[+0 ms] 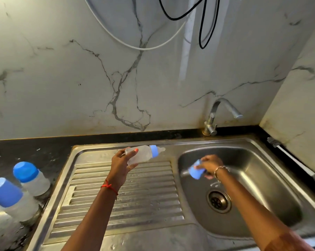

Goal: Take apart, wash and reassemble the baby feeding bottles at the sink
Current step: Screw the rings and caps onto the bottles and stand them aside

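the left grip point(119, 167) holds a frosted clear bottle point(141, 155) on its side above the ribbed drainboard point(127, 201), its blue collar and pale teat pointing right. the right grip point(212, 164) pinches a blue cap point(195, 171) over the sink bowl point(258, 180).

Tap point(223, 113) overhanging open basin point(272, 187).

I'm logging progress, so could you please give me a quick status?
Left hand grips bottle, ring and teat on. Right hand holds blue cap over basin. Two capped bottles on counter, left.
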